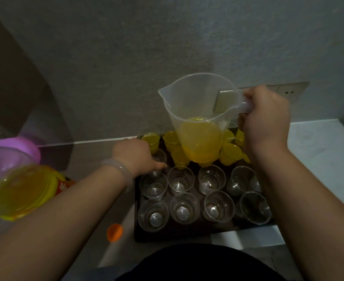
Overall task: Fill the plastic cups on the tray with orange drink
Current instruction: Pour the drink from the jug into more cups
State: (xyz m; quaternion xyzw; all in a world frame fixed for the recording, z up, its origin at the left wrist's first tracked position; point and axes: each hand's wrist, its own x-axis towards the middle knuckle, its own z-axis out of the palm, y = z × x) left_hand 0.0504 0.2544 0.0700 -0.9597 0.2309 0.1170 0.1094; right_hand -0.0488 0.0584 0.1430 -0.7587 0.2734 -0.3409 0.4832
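In the head view, the right hand (266,118) had its grip wrapped round the handle of a clear plastic measuring jug (197,110). The jug was held upright above the far rows of the dark rectangular tray (138,234) and was about a third full of orange drink. Its spout pointed to the person's left, away from the gripping hand.

Below and left of that spout stood an empty clear plastic cup (160,157), just in front of the filled yellow cups (172,138). The left hand (136,154) was on this cup, its thumb across the near wall. Its fingers were hidden behind the knuckles, so this looked like a steadying hold.

The pour would probably need the jug shifted left and tipped spout-down toward that cup. Two near rows of empty clear cups (184,207) remained unfilled. The tray sat on a pale worktop (319,151).
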